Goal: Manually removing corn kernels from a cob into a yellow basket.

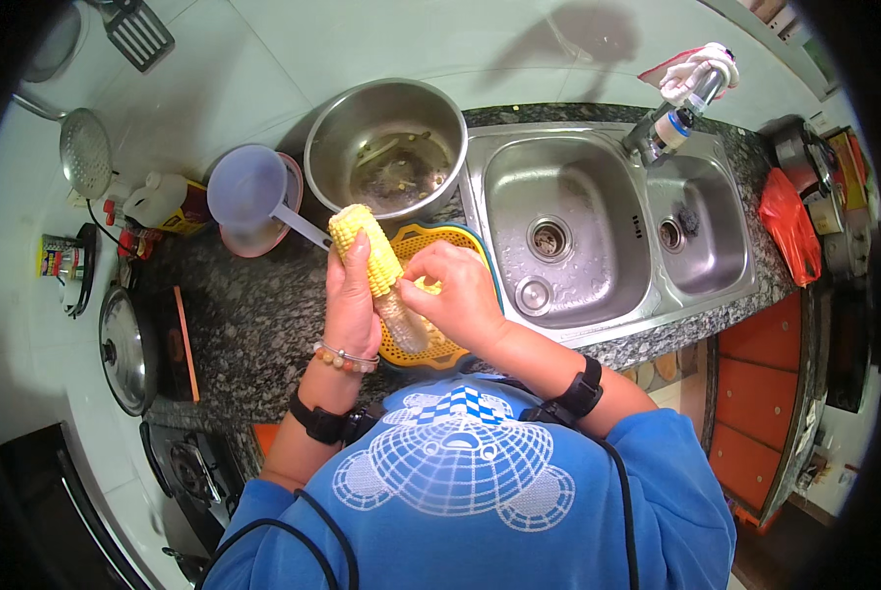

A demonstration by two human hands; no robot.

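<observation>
A corn cob (pixel 366 254) is held at a tilt in my left hand (pixel 350 299), the thumb along its side. Yellow kernels cover its upper part, while the lower part is stripped to the pale core. My right hand (pixel 455 299) has its thumb and fingertips against the cob at the edge of the kernel rows. Whether loose kernels are in those fingers is hidden. Below both hands sits a yellow perforated basket (pixel 414 237) inside a dark teal one, with some loose kernels in it.
A steel pot (pixel 425 144) with some water and bits stands behind the basket. To the right is a double steel sink (pixel 577 173) with a faucet (pixel 669 129). A translucent plastic ladle (pixel 248 188) rests at the left, handle towards my left hand. A pot lid (pixel 127 350) leans further left.
</observation>
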